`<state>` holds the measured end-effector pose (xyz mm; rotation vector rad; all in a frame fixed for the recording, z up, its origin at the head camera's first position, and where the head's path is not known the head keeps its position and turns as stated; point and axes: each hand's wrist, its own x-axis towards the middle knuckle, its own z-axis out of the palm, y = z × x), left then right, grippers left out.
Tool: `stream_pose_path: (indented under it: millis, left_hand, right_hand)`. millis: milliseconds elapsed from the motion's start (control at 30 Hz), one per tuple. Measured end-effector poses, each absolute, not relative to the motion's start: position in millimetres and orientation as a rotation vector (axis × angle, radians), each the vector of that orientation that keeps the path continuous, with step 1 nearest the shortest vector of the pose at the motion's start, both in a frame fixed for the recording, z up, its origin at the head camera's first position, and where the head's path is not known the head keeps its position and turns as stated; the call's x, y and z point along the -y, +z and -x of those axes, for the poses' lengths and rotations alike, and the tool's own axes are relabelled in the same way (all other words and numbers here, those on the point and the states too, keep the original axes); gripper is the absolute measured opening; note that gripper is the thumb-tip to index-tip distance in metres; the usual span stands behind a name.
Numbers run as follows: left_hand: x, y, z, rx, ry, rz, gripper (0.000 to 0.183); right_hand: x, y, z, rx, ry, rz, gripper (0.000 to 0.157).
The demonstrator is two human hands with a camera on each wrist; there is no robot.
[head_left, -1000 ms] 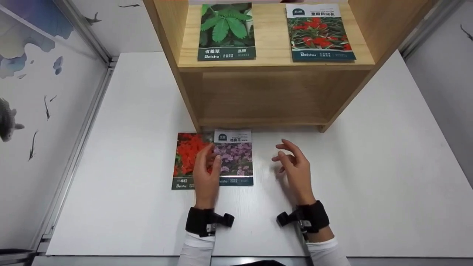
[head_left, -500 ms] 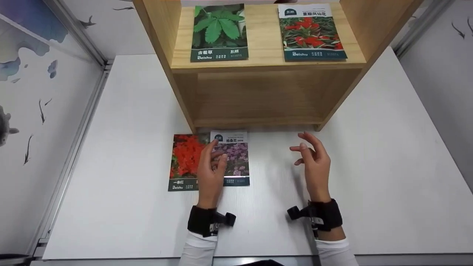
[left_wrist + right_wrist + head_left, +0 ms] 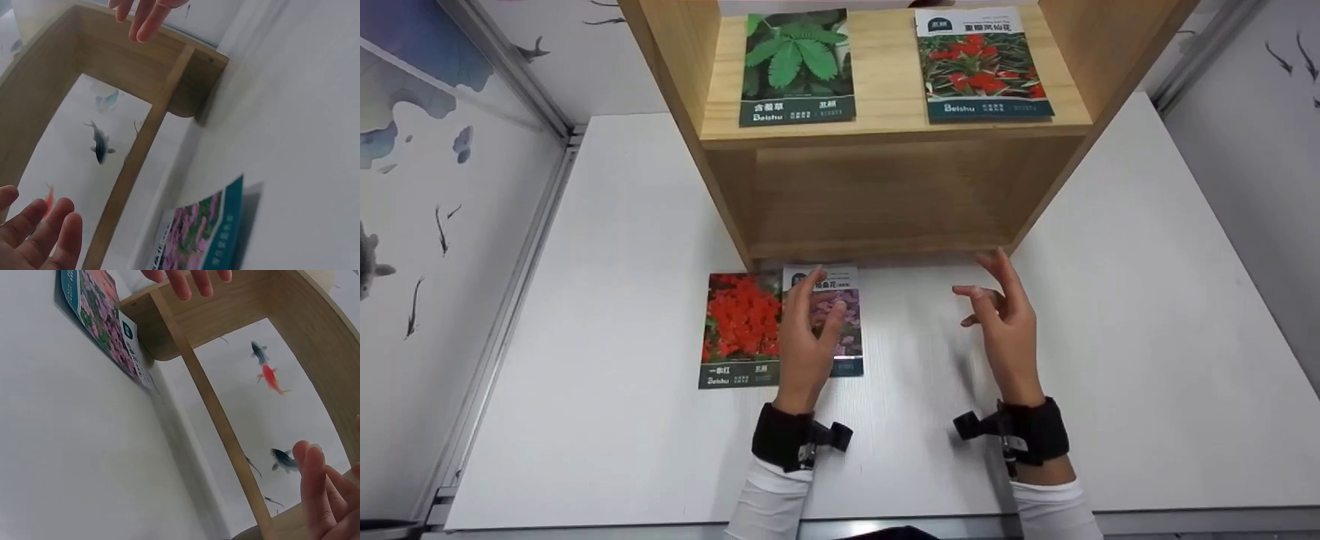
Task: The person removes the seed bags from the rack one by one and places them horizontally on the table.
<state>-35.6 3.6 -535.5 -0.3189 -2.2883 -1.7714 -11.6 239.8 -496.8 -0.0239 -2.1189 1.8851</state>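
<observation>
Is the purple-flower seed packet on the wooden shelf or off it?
Off: the purple-flower seed packet lies on the white table, in front of the wooden shelf, partly hidden by the left hand.

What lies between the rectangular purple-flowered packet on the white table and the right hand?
In the head view, only a bare stretch of white tabletop shows between the rectangular purple-flowered packet and the right hand.

Wide black bands (image 3: 780, 436) sit below the left hand (image 3: 807, 345) and right hand (image 3: 1011, 341). Each has a black knob (image 3: 841, 436) on the thumb side and a silver bit (image 3: 1017, 443). White sleeves (image 3: 771, 491) come lower.
</observation>
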Motion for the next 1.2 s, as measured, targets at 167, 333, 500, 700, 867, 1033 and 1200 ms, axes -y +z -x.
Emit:
stream_pose_path:
  millis: [167, 333, 500, 700, 867, 1033, 1200]
  left_hand:
    - [-16, -515, 46, 2.250, -1.748, 0.431, 0.054]
    - [-24, -481, 49, 2.232, -1.712, 0.575, 0.054]
    - [-33, -470, 59, 2.201, -1.611, 0.705, 0.056]
    - [-45, -435, 69, 2.179, -1.508, 0.800, 0.059]
    - [-54, -410, 82, 2.193, -1.443, 0.843, 0.061]
    - [-62, -393, 100, 2.270, -1.367, 0.838, 0.065]
    - [-70, -384, 117, 2.363, -1.324, 0.807, 0.070]
  right_hand:
    - [-246, -483, 16, 2.100, 1.830, -0.001, 0.058]
    - [-251, -472, 22, 2.015, 1.796, -0.084, 0.056]
    - [-254, -445, 23, 1.958, 1.718, -0.139, 0.053]
    - [-262, -409, 31, 1.982, 1.504, -0.180, 0.045]
    - [-266, -384, 41, 2.018, 1.337, -0.189, 0.042]
    - [-269, -370, 55, 2.115, 1.196, -0.182, 0.046]
    - [-276, -374, 72, 2.251, 1.122, -0.090, 0.055]
